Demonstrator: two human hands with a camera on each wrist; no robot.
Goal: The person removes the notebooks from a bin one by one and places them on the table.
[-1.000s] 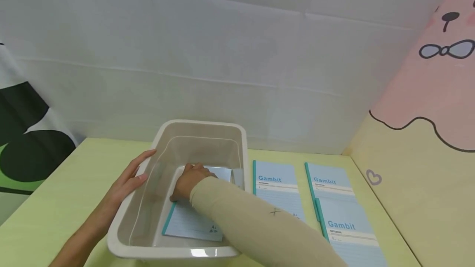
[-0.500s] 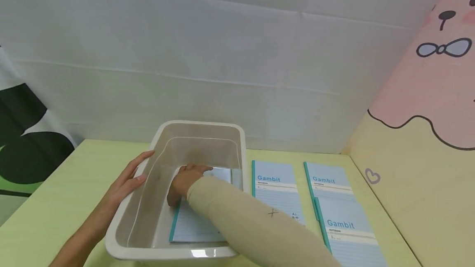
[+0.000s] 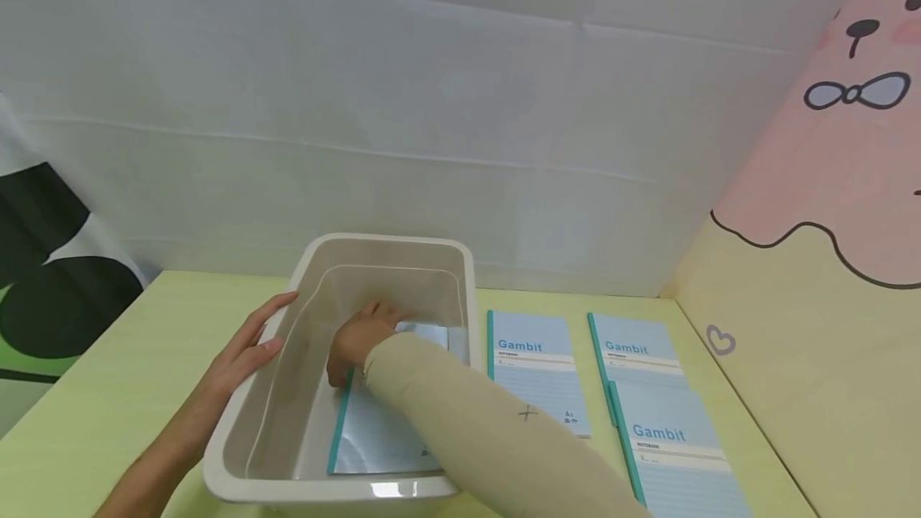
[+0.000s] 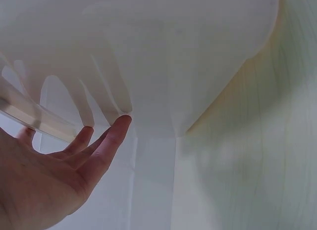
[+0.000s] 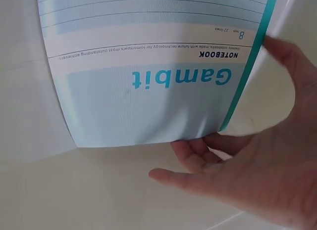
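My left hand (image 3: 233, 366) rests its fingertips against the left side of a pale plastic bin (image 3: 338, 490). In the left wrist view its straight fingers (image 4: 106, 151) touch the bin's outer wall. Inside the bin lies a light blue "Gambit" notebook (image 3: 381, 438) with a teal spine. My right hand (image 3: 360, 338) reaches into the bin at that notebook's far left corner. The right wrist view has the thumb (image 5: 287, 52) at the spine and curled fingers at the top edge, with one finger extended. My right sleeve hides part of the notebook.
To the bin's right, a matching notebook (image 3: 536, 374) lies on the pale green table (image 3: 216, 302). Farther right, another notebook (image 3: 640, 346) is partly overlapped by a nearer one (image 3: 679, 454). A white cloth (image 3: 432, 102) hangs behind, and a printed panel (image 3: 806, 326) stands at the right.
The notebook in the bin has shifted a little right and toward me, its spine now straighter. My right hand has moved slightly left; my left hand stays on the bin.
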